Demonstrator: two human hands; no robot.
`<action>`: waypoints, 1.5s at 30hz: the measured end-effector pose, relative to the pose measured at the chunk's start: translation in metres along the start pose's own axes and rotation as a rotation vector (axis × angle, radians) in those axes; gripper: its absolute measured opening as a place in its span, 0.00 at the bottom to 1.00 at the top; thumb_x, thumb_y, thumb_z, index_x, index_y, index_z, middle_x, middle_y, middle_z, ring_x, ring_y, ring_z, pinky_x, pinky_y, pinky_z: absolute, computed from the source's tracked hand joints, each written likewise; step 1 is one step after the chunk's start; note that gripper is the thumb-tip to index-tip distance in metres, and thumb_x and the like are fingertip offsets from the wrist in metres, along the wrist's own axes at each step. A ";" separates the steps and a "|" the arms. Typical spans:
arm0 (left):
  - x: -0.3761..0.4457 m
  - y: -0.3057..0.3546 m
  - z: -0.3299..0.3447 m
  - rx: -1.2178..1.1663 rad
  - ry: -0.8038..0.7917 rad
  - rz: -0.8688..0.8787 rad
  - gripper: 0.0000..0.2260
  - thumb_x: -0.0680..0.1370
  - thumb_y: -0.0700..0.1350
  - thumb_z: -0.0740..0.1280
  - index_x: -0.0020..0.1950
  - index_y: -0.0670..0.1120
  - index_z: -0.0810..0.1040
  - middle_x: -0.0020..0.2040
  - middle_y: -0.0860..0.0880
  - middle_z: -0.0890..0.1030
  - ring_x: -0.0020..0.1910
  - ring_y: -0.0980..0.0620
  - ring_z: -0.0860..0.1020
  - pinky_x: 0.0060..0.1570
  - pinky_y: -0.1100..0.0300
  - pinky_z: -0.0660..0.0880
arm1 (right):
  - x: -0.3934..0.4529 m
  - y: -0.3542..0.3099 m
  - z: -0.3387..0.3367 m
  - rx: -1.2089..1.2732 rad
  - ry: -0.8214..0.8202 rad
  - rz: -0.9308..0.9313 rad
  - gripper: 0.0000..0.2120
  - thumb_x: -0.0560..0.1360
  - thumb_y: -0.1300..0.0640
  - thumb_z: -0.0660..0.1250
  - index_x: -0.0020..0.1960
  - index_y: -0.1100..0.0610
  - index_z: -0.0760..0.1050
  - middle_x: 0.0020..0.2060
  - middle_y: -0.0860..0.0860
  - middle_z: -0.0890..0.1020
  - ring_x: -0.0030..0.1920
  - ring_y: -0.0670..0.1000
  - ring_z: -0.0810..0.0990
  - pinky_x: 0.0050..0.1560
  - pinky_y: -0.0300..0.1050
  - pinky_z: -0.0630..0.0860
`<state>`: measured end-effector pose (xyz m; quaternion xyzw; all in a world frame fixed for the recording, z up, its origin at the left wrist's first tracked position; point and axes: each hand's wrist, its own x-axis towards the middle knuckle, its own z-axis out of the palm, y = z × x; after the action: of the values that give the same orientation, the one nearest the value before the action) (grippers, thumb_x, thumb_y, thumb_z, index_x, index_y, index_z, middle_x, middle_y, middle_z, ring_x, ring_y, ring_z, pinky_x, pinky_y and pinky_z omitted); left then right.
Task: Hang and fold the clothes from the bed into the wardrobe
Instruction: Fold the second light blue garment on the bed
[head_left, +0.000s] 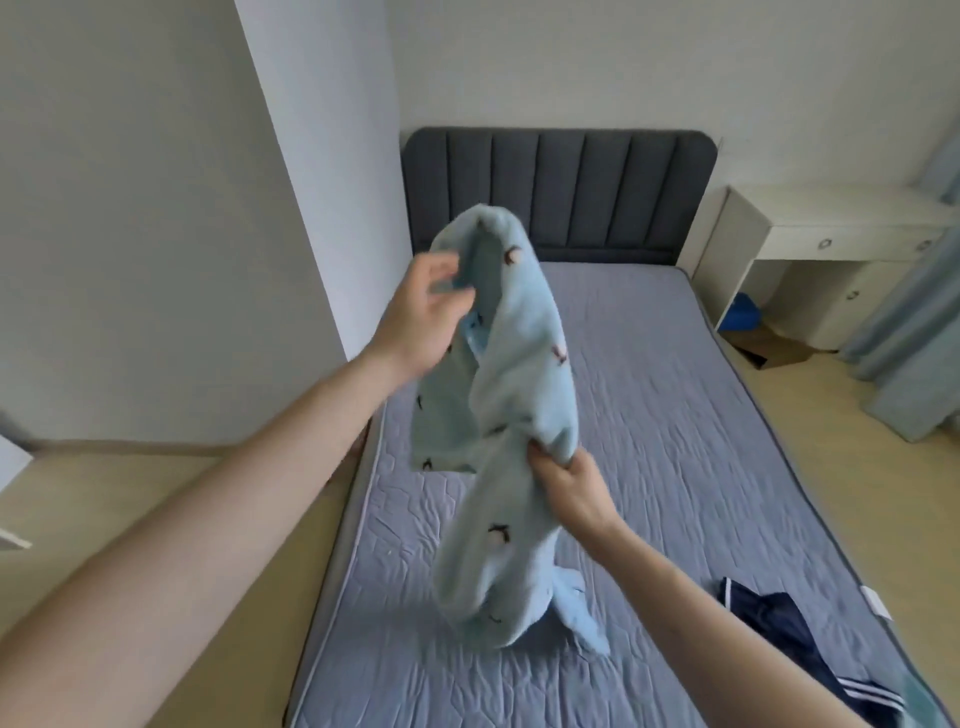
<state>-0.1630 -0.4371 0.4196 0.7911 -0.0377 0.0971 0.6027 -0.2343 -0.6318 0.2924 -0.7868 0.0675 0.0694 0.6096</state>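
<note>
A light blue fleecy garment (519, 364) with small dark penguin prints hangs twisted above the bed (675, 415). My left hand (421, 317) holds its upper edge, fingers curled into the fabric near the top. My right hand (566, 480) grips a bunched fold lower down, at the garment's middle. Its bottom end trails onto the mattress. A navy garment with white stripes (800, 649) lies crumpled on the bed at the lower right, partly behind my right forearm.
The bed has a quilted grey-blue cover and a dark padded headboard (561, 192). A white wall panel (322, 156) stands to its left. At the right stand a white desk (831, 249), a cardboard box (774, 348) on the wooden floor, and pale curtains (914, 332).
</note>
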 end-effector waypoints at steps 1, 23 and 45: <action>-0.020 -0.027 -0.008 0.220 -0.027 0.034 0.12 0.80 0.43 0.68 0.61 0.54 0.76 0.55 0.59 0.79 0.56 0.59 0.79 0.57 0.58 0.77 | 0.001 -0.008 -0.009 0.111 0.041 0.020 0.11 0.83 0.50 0.66 0.51 0.55 0.83 0.43 0.51 0.88 0.49 0.55 0.87 0.48 0.55 0.83; -0.112 -0.149 0.070 -0.414 -0.091 -0.976 0.17 0.76 0.53 0.74 0.56 0.42 0.82 0.51 0.43 0.85 0.49 0.45 0.84 0.51 0.52 0.82 | -0.083 0.091 -0.019 -0.414 -0.678 0.155 0.49 0.64 0.47 0.83 0.75 0.34 0.58 0.66 0.37 0.75 0.62 0.39 0.78 0.61 0.40 0.79; -0.104 -0.191 -0.012 0.477 -0.102 -0.731 0.41 0.75 0.56 0.76 0.78 0.43 0.58 0.73 0.41 0.68 0.67 0.41 0.75 0.66 0.49 0.73 | -0.037 0.071 -0.023 -0.276 0.047 0.117 0.12 0.73 0.64 0.64 0.43 0.50 0.82 0.36 0.48 0.86 0.40 0.47 0.84 0.38 0.42 0.81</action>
<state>-0.2323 -0.3795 0.2209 0.8733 0.2384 -0.1558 0.3953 -0.2832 -0.6713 0.2376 -0.8594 0.1170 0.0950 0.4887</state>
